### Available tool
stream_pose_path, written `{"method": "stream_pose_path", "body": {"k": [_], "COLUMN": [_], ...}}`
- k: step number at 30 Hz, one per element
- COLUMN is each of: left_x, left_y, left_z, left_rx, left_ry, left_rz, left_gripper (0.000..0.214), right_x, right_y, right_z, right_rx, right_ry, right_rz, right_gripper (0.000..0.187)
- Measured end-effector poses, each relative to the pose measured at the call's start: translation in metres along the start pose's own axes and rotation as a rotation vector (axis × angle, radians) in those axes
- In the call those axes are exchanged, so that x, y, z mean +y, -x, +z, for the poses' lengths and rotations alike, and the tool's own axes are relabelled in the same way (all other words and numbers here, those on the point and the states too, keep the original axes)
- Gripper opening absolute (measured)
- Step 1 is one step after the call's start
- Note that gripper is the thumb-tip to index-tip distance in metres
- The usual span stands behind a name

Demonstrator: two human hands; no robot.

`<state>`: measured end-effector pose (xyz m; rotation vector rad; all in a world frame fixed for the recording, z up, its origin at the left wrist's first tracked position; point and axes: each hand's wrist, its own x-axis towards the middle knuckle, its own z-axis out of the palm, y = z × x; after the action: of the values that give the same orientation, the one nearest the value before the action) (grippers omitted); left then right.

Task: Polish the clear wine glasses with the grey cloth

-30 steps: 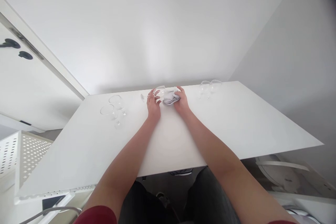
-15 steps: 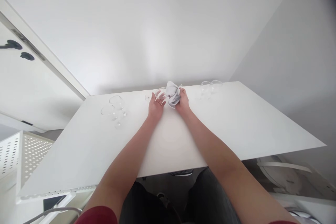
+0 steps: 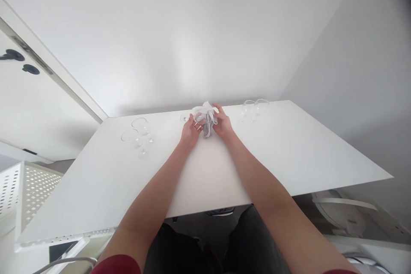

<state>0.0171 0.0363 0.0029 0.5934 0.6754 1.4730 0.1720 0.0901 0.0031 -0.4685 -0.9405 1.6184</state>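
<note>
Wine glass (image 3: 195, 117) and cloth (image 3: 206, 120) sit together at the far middle of the white table (image 3: 289, 154), caught between both my hands. My left hand (image 3: 190, 131) has its fingers curled around the glass on its left side; the glass lies tipped over, with what looks like its foot (image 3: 184, 117) poking out to the left beyond my fingertips. My right hand (image 3: 222, 124) is closed on the crumpled white-grey cloth, bunching it against the bowl of the glass. A fold of the cloth hangs down between my two hands, just above the tabletop. How much of the cloth sits inside the bowl I cannot tell; clear glass and pale fabric run together at this range.

Off to my left, well apart from my hands, two more stemmed glasses (image 3: 136, 133) stand upright close together, one just behind the other. Off to my right, near the back edge, another pair of glasses (image 3: 253, 107) stands side by side against the wall. Both my forearms stretch out across the table. Below its near edge I see my dark trousers (image 3: 257, 239), and a perforated white unit (image 3: 35, 188) stands at my lower left.
</note>
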Motion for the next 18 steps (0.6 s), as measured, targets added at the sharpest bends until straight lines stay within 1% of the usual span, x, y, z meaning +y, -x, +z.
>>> {"method": "stream_pose_path", "body": {"k": [2, 4, 6, 9, 11, 13, 15, 16, 17, 18], "left_x": [0.001, 0.002, 0.003, 0.006, 0.007, 0.007, 0.007, 0.007, 0.007, 0.007], "left_y": [-0.001, -0.002, -0.003, -0.003, -0.003, -0.003, -0.002, -0.002, -0.002, -0.002], "left_z": [-0.002, -0.004, -0.005, -0.006, -0.006, -0.006, -0.005, -0.005, -0.005, -0.005], "left_rx": [0.031, 0.04, 0.062, 0.128, 0.152, 0.137, 0.096, 0.076, 0.063, 0.057], "left_ry": [0.02, 0.028, 0.042, 0.091, 0.113, 0.12, 0.133, 0.147, 0.164, 0.184], "left_rz": [0.042, 0.062, 0.072, 0.112, 0.129, 0.124, 0.105, 0.101, 0.099, 0.101], "left_gripper": [0.041, 0.042, 0.043, 0.041, 0.04, 0.039, 0.037, 0.036, 0.035, 0.034], "right_x": [0.001, 0.003, 0.005, 0.004, 0.001, -0.002, -0.002, -0.001, 0.001, 0.002], "right_y": [0.0, -0.001, -0.004, -0.007, -0.006, -0.004, -0.001, 0.0, 0.0, 0.0], "right_z": [0.0, -0.001, -0.005, -0.012, -0.014, -0.012, -0.007, -0.004, -0.003, -0.002], "right_rx": [-0.04, -0.09, -0.095, 0.017, 0.064, 0.019, -0.069, -0.1, -0.112, -0.103], "right_ry": [0.078, 0.181, 0.252, 0.237, 0.218, 0.246, 0.319, 0.366, 0.409, 0.435], "right_rz": [0.083, 0.118, 0.078, -0.026, -0.05, -0.039, -0.037, -0.058, -0.095, -0.142], "right_gripper": [0.04, 0.042, 0.04, 0.038, 0.037, 0.037, 0.042, 0.042, 0.038, 0.029]}}
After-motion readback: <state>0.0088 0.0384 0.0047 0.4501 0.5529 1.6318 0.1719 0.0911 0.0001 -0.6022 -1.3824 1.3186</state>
